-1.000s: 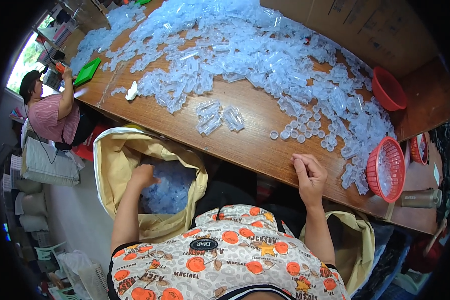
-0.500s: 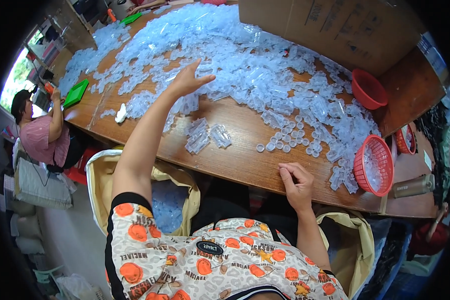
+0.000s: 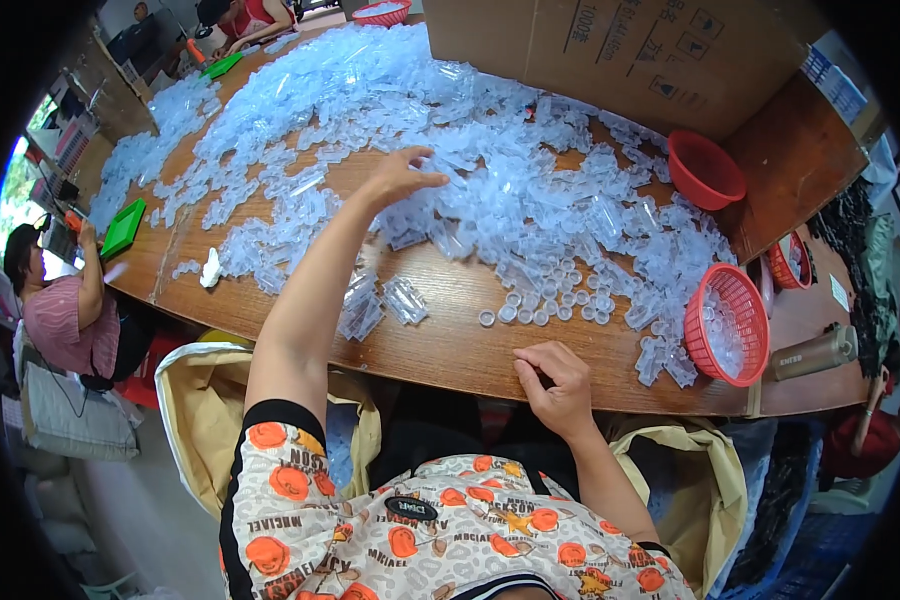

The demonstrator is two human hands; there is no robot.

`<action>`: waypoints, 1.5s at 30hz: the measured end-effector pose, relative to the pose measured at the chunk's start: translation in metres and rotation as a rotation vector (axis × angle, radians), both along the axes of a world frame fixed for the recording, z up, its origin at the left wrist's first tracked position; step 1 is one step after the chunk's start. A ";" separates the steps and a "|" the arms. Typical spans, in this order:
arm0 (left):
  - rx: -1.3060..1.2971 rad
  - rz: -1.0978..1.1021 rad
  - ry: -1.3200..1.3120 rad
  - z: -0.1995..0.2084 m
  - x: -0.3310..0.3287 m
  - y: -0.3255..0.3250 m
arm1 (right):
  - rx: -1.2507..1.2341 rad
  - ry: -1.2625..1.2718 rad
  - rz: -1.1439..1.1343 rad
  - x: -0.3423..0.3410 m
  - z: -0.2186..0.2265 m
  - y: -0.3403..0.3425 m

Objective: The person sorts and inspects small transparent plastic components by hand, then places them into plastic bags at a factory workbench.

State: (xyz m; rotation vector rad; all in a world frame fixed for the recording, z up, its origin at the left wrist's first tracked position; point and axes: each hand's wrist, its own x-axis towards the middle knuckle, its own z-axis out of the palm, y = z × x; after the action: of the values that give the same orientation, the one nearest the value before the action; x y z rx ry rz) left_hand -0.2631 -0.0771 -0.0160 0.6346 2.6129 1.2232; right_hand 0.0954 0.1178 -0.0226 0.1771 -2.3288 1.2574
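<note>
My left hand reaches over a broad heap of clear, bluish plastic pieces on the wooden table. Its thumb and fingers are apart, touching or just above the heap; nothing is seen held. Two small groups of clear, slim plastic pieces lie nearer me, partly behind my left forearm. By the table's front edge rests my right hand, fingers curled in, with nothing visible inside. Beyond it, several small round clear caps are scattered at the near side of the heap.
A red basket with clear pieces stands at right, near a red bowl, a large cardboard box and a bottle. Lined sacks open below the table edge. At left a person works by a green tray.
The view has shifted slightly. My left hand has moved right across the heap, and some pieces below it lie nearer me. My right hand stays curled at the table edge.
</note>
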 end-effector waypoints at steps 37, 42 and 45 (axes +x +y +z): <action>-0.144 -0.758 0.781 0.034 0.182 0.088 | 0.033 0.055 0.007 0.005 -0.011 0.004; 0.071 -0.590 0.705 0.021 0.175 0.085 | 0.034 0.074 0.013 0.006 -0.012 0.003; 0.132 -0.537 0.618 0.017 0.173 0.083 | 0.040 0.080 0.013 0.007 -0.012 0.004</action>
State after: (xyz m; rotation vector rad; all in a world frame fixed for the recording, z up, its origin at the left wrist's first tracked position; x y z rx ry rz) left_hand -0.0897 0.0055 0.0014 1.8455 2.4993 1.1473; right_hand 0.1021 0.1219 -0.0348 0.2514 -2.2890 1.1879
